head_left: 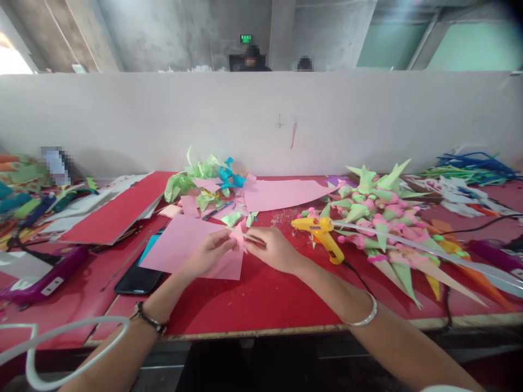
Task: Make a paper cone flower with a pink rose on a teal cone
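Both my hands meet over the middle of the red table. My left hand (pixel 213 249) pinches a small pink paper piece (pixel 238 235) from its left side. On the right side of that piece, the fingers of my right hand (pixel 269 246) are closed on it too. A thin pale strip or stick crosses between the hands; its kind is too small to tell. Under my left hand lies a pink paper sheet (pixel 180 247). A yellow hot glue gun (pixel 322 233), with a long clear glue stick in its back, rests to the right of my right hand.
Green and pink paper cones (pixel 384 212) are heaped at the right. A black phone (pixel 139 279) lies partly beneath the pink sheet. Red board (pixel 118 209) stands left of crumpled green paper (pixel 177 185). A white partition (pixel 204 120) closes off the back.
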`<move>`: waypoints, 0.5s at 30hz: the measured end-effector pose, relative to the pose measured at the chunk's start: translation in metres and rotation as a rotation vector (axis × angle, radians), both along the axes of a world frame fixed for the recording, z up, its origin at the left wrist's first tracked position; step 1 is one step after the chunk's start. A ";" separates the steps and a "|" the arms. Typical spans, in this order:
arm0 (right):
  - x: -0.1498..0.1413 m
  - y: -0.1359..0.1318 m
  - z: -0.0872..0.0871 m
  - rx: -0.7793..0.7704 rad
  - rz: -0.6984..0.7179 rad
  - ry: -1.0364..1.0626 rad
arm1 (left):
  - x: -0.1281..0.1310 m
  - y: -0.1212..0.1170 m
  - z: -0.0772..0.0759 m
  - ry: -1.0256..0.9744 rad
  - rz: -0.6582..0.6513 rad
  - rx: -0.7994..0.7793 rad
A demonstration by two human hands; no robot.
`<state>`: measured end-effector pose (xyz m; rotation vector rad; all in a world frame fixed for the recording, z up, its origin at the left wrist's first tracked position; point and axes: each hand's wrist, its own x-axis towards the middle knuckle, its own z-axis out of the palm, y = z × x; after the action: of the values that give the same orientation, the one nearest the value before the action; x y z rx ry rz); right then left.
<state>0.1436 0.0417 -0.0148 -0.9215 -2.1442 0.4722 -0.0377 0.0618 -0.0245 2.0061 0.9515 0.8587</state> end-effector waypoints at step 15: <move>-0.001 0.002 0.001 -0.188 0.151 0.071 | 0.008 -0.006 -0.003 -0.106 -0.243 -0.270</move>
<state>0.1426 0.0434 -0.0136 -0.8335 -2.1400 0.7822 -0.0294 0.0560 -0.0274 1.7808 0.7054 0.6583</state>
